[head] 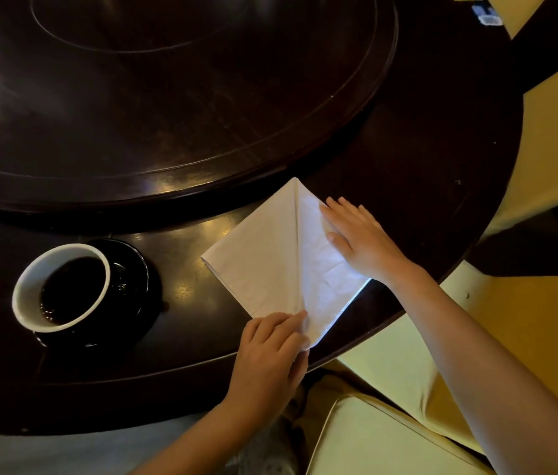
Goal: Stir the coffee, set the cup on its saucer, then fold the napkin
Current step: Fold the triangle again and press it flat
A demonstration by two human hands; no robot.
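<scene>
A white napkin [270, 255] lies on the dark table as a diamond, with a crease down its middle and its right half folded over. My right hand [356, 234] rests flat on that right flap, fingers spread. My left hand [274, 347] pinches the napkin's near corner between thumb and fingers. To the left, a white-rimmed cup [31, 289] of dark coffee stands on a black saucer [133, 269]. No spoon shows.
A raised round turntable [168, 97] fills the middle of the dark wooden table [424, 149]. The table's curved edge runs just below the napkin. Yellow seat cushions [390, 440] lie below right. Small packets [484, 13] sit at the far top right.
</scene>
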